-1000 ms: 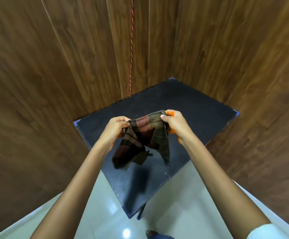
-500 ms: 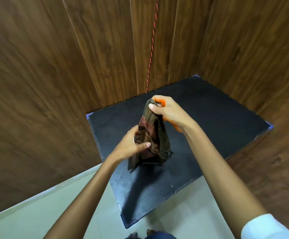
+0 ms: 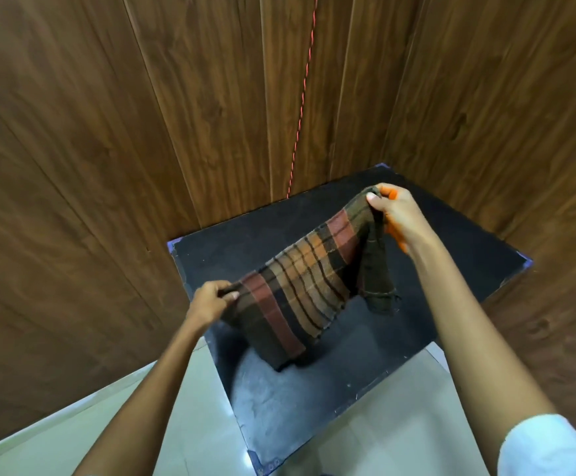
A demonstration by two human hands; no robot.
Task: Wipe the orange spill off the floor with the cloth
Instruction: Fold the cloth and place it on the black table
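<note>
A brown cloth (image 3: 309,280) with red and orange stripes is stretched between my two hands above a black table (image 3: 451,235). My left hand (image 3: 211,300) pinches its lower left corner. My right hand (image 3: 396,211) grips the upper right corner, higher and farther back; orange stains show on its fingers and palm edge. The cloth's bottom edge hangs down close to the tabletop. No orange spill on the floor is in view.
The black table sits in a corner of dark wooden wall panels (image 3: 108,166). A thin red cord (image 3: 302,101) hangs down the wall behind it. Pale glossy floor tiles (image 3: 194,424) lie below the table's near edge.
The cloth was hanging bunched from my right hand; now it is spread wide. My left hand has pulled its corner down and to the left.
</note>
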